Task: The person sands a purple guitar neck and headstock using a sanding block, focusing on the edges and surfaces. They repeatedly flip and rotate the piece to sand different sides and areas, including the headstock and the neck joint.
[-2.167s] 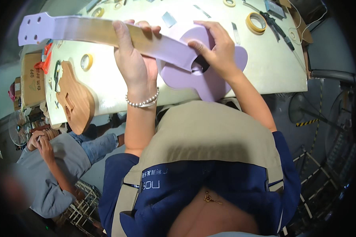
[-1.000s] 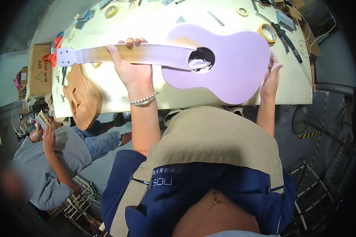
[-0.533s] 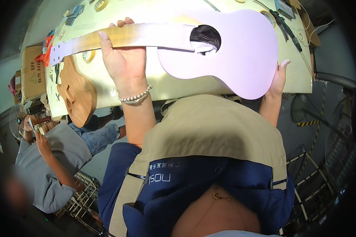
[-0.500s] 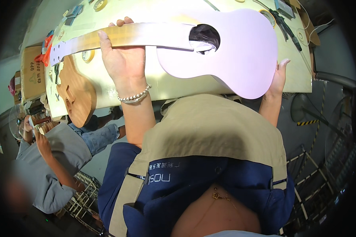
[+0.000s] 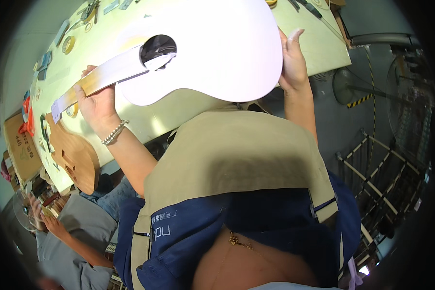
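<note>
A pale lilac ukulele or small guitar (image 5: 217,53), without strings, is held face up over the worktable. My left hand (image 5: 96,101) is closed round the yellow-tinged neck from underneath, with the thumb along its near edge. My right hand (image 5: 293,60) grips the far right edge of the body, its thumb raised beside the side. Crumpled dark and white material shows in the sound hole (image 5: 158,50). An unpainted wooden guitar body (image 5: 84,162) lies at the table's left edge.
The cream worktable (image 5: 319,43) holds tape rolls (image 5: 67,44), tools and small pieces. A cardboard box (image 5: 21,154) stands at left. A co-worker in grey (image 5: 84,232) is below left, both hands on small items. A metal rack (image 5: 372,169) and a fan (image 5: 343,87) stand at right.
The lilac instrument and both my hands have moved up at the right and down at the left. The view has turned with them, so the table sits more tilted.
</note>
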Demonstrator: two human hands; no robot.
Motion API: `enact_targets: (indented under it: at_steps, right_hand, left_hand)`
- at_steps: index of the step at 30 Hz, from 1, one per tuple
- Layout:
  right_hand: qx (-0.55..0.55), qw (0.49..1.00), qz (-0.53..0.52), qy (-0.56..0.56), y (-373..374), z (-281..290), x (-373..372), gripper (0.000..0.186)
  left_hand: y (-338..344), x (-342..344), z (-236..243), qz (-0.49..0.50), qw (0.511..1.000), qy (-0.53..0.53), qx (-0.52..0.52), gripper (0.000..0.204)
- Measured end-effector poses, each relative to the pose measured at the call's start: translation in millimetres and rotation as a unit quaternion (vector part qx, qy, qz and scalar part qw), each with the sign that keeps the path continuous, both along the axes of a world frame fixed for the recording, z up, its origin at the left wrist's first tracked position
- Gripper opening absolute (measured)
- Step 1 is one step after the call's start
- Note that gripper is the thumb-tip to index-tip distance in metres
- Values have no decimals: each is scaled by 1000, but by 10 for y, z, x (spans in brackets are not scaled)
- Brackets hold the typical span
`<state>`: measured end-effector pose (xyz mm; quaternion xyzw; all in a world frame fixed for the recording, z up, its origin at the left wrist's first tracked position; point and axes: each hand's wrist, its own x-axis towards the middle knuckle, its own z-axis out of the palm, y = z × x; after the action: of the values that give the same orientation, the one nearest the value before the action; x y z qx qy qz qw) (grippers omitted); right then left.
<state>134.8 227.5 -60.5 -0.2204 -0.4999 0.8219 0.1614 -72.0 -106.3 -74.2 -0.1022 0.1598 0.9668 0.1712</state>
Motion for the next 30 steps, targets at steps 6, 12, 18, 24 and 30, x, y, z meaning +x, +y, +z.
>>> enact_targets:
  at_steps: [6,12,18,24,30]
  right_hand:
    - [144,988,45,-22,64,6,53,92]
    - [155,986,40,-52,69,6,89,94]
    - [89,995,-4,-49,100,-93,94,92]
    - [17,998,-43,-51,157,-313,56,90]
    - [-1,999,1,-52,210,-568,143,70]
  left_hand:
    - [-32,-126,-51,37,995,-69,-62,38]
    - [11,-118,-1,46,989,-111,-81,37]
    - [111,100,94,-46,998,-8,41,42]
    - [344,297,434,37,999,-4,-24,33]
    - [408,386,555,23,992,120,-20,39]
